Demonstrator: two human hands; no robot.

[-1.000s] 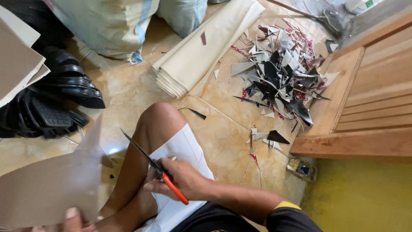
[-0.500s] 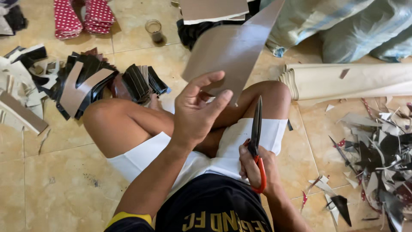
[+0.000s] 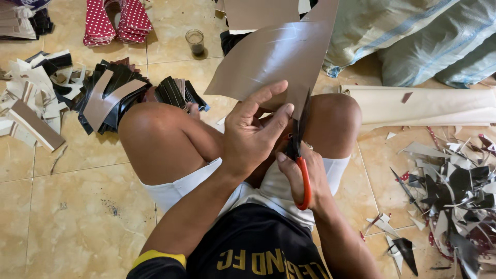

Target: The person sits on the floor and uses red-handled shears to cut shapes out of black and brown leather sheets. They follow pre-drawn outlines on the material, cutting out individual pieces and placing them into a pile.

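A large brown sheet (image 3: 274,59) of stiff material is held up over the person's bent knees, its lower edge meeting the blades of a pair of scissors (image 3: 299,155) with red-orange handles. The left hand (image 3: 253,134) pinches the sheet's bottom edge, thumb and fingers spread around it just beside the blades. The right hand (image 3: 305,178) is closed through the scissor handles, with the dark blades pointing up into the sheet's edge; how far the blades are parted cannot be told.

The person sits on a tan tiled floor (image 3: 77,217) in white shorts and a black shirt. To the left of the knees lies a heap of cut black and brown strips (image 3: 111,93), with paler offcuts (image 3: 31,103) further left. Near the top stand a small glass jar (image 3: 195,41) and a stack of red dotted pieces (image 3: 116,20). On the right, a pale rolled sheet (image 3: 429,106) lies on the floor below striped sacks (image 3: 403,36), and a pile of dark and grey scraps (image 3: 454,191) spreads by the right edge.
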